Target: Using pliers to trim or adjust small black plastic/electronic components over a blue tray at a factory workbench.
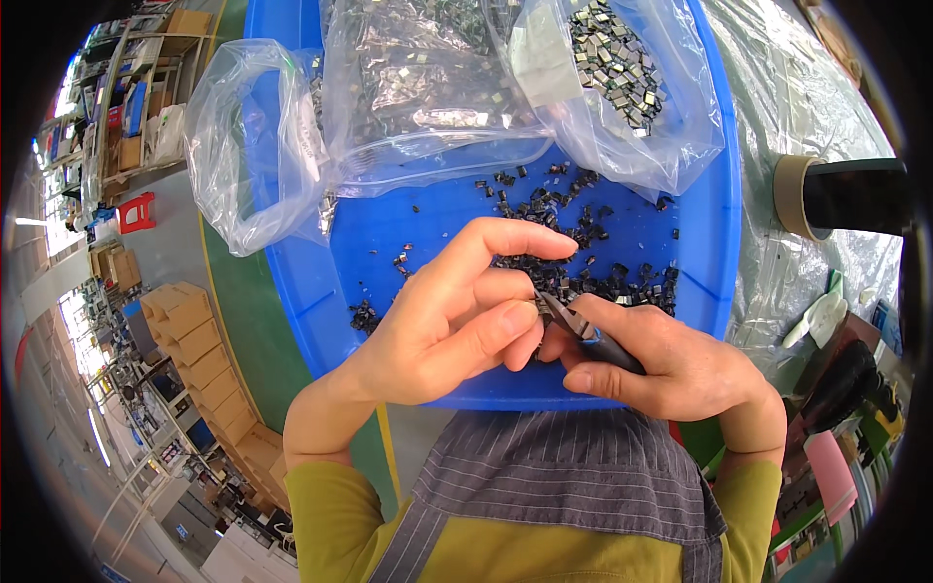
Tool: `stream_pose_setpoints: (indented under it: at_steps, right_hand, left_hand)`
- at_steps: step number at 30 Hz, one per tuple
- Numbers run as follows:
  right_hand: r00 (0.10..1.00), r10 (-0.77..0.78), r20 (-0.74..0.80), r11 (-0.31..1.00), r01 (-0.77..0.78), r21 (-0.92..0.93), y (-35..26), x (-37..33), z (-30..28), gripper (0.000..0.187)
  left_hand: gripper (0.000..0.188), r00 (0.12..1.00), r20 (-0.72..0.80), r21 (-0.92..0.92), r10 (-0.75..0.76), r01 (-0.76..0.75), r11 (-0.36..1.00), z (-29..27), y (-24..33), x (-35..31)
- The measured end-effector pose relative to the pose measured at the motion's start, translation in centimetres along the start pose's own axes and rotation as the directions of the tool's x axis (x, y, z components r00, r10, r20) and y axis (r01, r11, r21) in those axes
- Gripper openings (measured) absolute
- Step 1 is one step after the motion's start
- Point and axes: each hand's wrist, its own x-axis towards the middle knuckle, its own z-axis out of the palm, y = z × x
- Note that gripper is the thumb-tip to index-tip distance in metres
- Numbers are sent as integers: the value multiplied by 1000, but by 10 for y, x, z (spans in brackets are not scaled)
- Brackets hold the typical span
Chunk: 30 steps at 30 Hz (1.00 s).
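Observation:
Both my hands meet over the near part of a blue plastic tray [408,219]. My right hand [675,360] is closed round a pair of small cutting pliers [604,348] with dark handles, jaws pointing up and left. The jaw tips touch or nearly touch the fingertips of my left hand [432,325]. There the thumb presses against the curled fingers, while the index finger stretches out above the jaws. Whatever sits in that pinch is too small and covered to name. Loose small black pieces [539,207] lie scattered beneath and beyond my hands.
Clear plastic bags cover the tray's far side; the right bag [680,160] holds small shiny metallic pieces [622,73]. An open clear bag [228,180] hangs over the left rim. A tape roll [792,197] stands right of the tray. Cardboard boxes [209,369] line the floor at left.

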Motion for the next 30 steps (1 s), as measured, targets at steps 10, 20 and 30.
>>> stream_pose_setpoints:
  at_steps: [10,20,30]
  right_hand:
    - [999,11,-39,998,-13,-56,-4,-1,0,23]
    - [989,11,-147,993,-28,-111,-2,0,5,22]
    - [968,-79,-240,993,55,-104,0,2,8,24]
  left_hand:
    - [43,1000,-1,-7,-3,3,1000,0,1,0]
    - [13,806,143,825,574,-417,380,-8,-19,8]
    - [9,877,-43,628,479,-349,696,-2,-13,4]
